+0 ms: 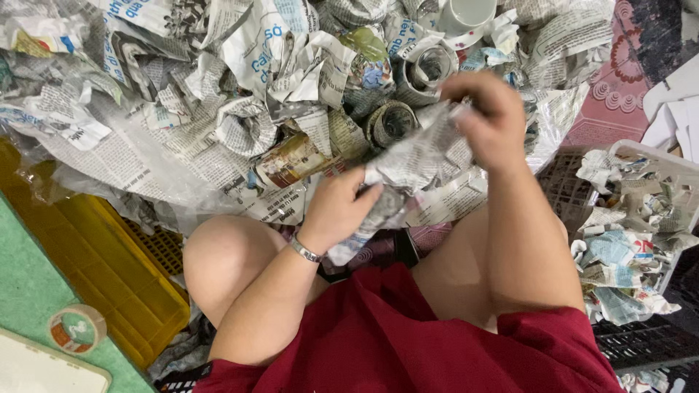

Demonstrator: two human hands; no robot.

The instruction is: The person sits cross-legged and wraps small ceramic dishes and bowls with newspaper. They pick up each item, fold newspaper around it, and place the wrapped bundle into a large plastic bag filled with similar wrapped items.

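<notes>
Head view: left hand (336,209) clamps the newspaper-wrapped bundle (408,171); right hand (486,116) pinches its twelve-o'clock corner. Tugging hard might tear the sheet, dropping whatever is inside.

The bundle (415,164) held in the hands is crumpled newsprint, matt and rough with creases. The heap (218,94) beyond it is the same creased newspaper, lying on a thin clear plastic sheet (109,185) with a faint sheen. A white cup (466,14) at the top looks smooth, glossy ceramic. The yellow crate (109,269) is hard, slightly shiny plastic. The watch band (306,252) is bright metal; the red garment (408,342) is soft matt cloth.
</notes>
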